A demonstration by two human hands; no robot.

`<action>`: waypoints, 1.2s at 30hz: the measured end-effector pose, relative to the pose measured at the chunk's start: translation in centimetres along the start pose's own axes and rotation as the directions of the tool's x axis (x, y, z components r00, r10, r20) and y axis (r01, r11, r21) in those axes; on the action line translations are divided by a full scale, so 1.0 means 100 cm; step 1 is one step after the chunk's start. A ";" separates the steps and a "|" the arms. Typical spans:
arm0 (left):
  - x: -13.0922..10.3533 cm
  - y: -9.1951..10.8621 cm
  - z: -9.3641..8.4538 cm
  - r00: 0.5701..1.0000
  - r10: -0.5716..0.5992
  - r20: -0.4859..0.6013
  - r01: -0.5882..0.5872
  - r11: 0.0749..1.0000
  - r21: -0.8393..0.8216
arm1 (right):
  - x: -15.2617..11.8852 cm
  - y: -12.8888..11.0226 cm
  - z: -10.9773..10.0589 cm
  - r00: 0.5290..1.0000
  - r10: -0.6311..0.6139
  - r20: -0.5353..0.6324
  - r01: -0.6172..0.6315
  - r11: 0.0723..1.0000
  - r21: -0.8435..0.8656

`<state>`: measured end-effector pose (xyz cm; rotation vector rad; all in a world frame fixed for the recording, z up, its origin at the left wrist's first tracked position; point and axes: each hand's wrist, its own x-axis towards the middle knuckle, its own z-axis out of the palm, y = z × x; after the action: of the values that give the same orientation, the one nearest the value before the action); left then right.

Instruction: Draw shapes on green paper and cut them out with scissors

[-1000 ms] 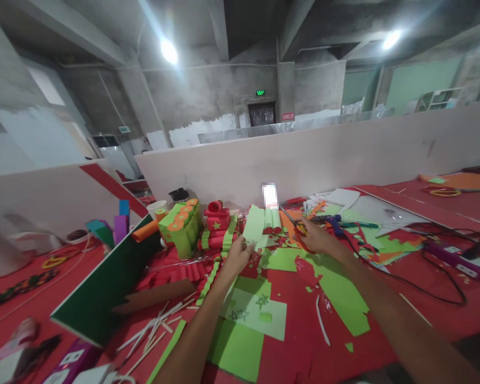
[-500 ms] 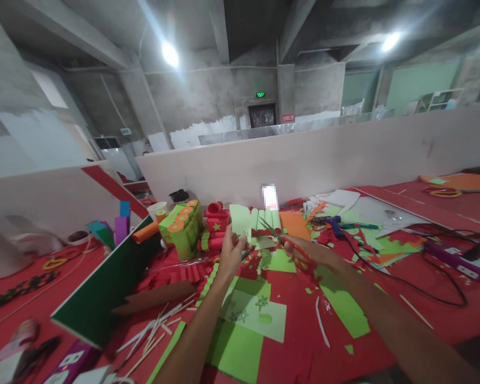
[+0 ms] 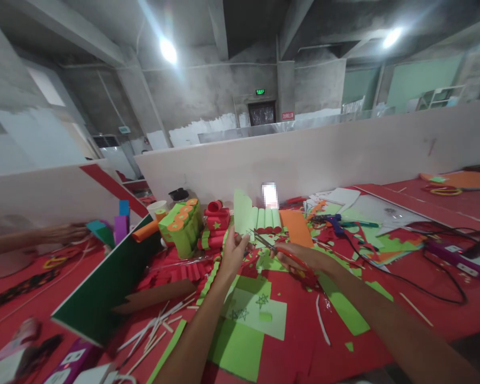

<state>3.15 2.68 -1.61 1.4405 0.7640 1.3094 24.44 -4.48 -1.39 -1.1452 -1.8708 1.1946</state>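
Observation:
My left hand (image 3: 232,253) pinches a light green sheet of paper (image 3: 243,209) by its lower part, and the sheet stands up above my fingers. My right hand (image 3: 298,257) is closed round the handles of red-handled scissors (image 3: 302,262). Their blades point left and reach the paper's lower edge, close to my left fingertips; whether they bite into it, I cannot tell. Just behind are several light green paper rolls (image 3: 266,218) in a row. Below my hands lies a pale green sheet with drawn stars (image 3: 278,319).
A green and orange paper model (image 3: 182,226) and red paper rolls (image 3: 216,221) stand left of my hands. A dark green board (image 3: 100,288) leans there too. At right are a glue gun (image 3: 336,224), cables and a purple power strip (image 3: 460,261). Another person's hand (image 3: 64,233) shows far left.
The green sheet has turned and stands more upright. The scissors have moved left and down, to the sheet's lower edge. Another person's arm has come in at the far left.

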 end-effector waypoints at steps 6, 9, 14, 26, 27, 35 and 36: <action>-0.001 0.000 0.000 1.000 -0.013 0.021 0.012 0.999 0.033 | -0.003 -0.017 0.009 1.000 -0.013 -0.007 0.012 0.998 -0.063; 0.000 0.000 0.000 1.000 -0.001 0.028 -0.001 0.999 0.046 | -0.006 -0.028 0.014 0.997 -0.026 -0.069 0.019 0.994 -0.107; -0.001 -0.001 0.000 0.998 0.023 0.066 -0.026 0.998 0.049 | -0.004 -0.026 0.017 0.997 0.045 -0.061 -0.042 0.998 0.039; -0.004 0.004 0.002 0.998 0.028 0.060 -0.034 0.995 0.099 | 0.005 -0.010 0.022 0.998 -0.049 -0.024 0.049 0.999 0.009; -0.004 0.004 0.001 0.998 0.034 0.059 -0.040 0.994 0.101 | 0.005 -0.009 0.023 0.998 -0.049 -0.037 0.049 0.999 0.011; -0.003 -0.001 0.001 0.995 0.059 0.076 -0.066 0.994 0.090 | 0.008 0.001 0.023 0.996 -0.066 -0.067 0.066 0.998 -0.003; -0.003 0.000 0.001 0.995 0.067 0.075 -0.074 0.992 0.097 | 0.008 -0.001 0.022 0.996 -0.059 -0.059 0.059 0.998 -0.001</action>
<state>3.15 2.44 -1.73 1.5987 0.7457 1.2812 22.20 -4.64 -2.16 -1.1051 -1.8469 1.1170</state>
